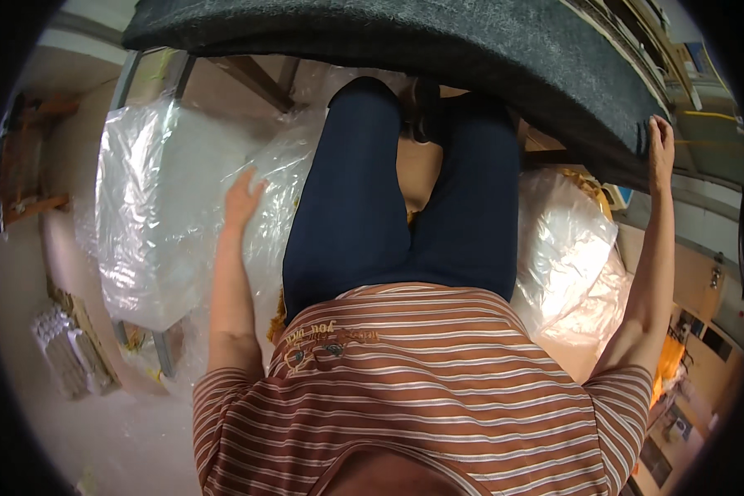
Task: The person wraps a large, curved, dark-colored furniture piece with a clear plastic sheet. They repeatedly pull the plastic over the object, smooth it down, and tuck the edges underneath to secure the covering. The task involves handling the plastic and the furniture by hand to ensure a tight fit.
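A long worktop covered in dark grey cloth [405, 33] spans the far side, its cloth hanging over the near edge. My right hand [660, 153] is raised at the right end of this edge, fingers bent together on the cloth, which wrinkles beside them. Part of that grip is hidden by the hand itself. Lower down on the left, my left hand [244, 198] hangs with its fingers apart and holds nothing. Under and beside it is clear plastic sheeting [140, 207], creased and shiny, draped over a metal frame.
Metal legs [124, 78] and a wooden brace [260, 83] stand under the worktop. More plastic wrap [554, 248] lies bunched right of my legs. Long bundles in plastic [66, 351] lie on the floor at far left. Something orange [670, 364] is at far right.
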Available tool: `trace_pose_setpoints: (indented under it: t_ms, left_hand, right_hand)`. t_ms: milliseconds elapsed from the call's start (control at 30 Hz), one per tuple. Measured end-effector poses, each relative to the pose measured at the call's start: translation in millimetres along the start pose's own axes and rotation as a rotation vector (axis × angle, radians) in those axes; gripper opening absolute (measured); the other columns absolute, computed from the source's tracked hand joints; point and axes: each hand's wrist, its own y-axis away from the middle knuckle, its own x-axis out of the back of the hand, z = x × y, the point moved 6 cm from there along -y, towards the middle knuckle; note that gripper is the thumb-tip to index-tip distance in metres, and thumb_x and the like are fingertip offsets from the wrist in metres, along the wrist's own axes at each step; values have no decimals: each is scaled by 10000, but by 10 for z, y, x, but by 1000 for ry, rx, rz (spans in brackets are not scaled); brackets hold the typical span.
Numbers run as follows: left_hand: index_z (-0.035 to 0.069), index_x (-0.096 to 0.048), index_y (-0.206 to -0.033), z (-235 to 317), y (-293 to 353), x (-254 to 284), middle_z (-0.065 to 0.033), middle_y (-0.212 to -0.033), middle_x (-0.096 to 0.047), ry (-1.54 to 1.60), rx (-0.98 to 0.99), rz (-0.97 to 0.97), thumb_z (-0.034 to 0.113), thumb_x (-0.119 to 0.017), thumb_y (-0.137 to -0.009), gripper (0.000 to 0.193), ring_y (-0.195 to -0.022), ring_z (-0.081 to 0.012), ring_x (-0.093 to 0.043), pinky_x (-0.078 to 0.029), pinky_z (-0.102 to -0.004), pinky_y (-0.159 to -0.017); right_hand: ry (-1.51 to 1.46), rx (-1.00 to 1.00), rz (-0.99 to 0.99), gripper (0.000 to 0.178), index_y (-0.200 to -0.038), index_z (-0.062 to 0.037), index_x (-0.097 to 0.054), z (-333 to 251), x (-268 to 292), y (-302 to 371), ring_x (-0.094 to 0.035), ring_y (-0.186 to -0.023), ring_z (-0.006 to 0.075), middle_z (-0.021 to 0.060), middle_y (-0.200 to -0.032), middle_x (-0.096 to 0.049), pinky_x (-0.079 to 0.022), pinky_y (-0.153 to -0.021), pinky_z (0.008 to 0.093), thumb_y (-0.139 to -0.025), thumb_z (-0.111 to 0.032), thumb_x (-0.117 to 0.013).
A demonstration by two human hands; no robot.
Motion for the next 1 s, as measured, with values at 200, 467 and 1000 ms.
trace_pose_setpoints:
  t_ms: [200, 467, 1000]
  left_hand:
    - [88, -334, -1419, -1952, 2246, -1562, -190, -1434, -355, -384, 411, -1111, 559, -441, -891, 715, -1308, -327, -367, -206, -555, -1087]
    - [40, -422, -1311, -2243, 4321, -425, -214, -1289, -465, -66, 1032, -1172, 483, -442, -913, 596, -1157, -359, -474, -322, -533, -997]
    - [35, -628, -974, 666, 660, 1208, -177, -840, -658, -383, 60, -75, 242, -500, -953, 245, -745, -322, -640, -488, -381, -664]
  right_hand:
    - [-289, 155, -290, 227, -1158, -30, -562, -2343, -694, 779, -573, -990, 142, 55, -1123, -580, -430, -898, 262, -973, -138, -483]
    - [-803, 941, -468, 110, -828, -22, -613, -4605, -949, 1835, -625, -746, 206, 118, -848, -657, -499, -638, 307, -726, -53, -590]
    - [-434, 982, -421, 71, -711, -172, -585, -4089, 72, 2123, -551, -647, 140, -42, -717, -559, -412, -540, 276, -709, -218, -639]
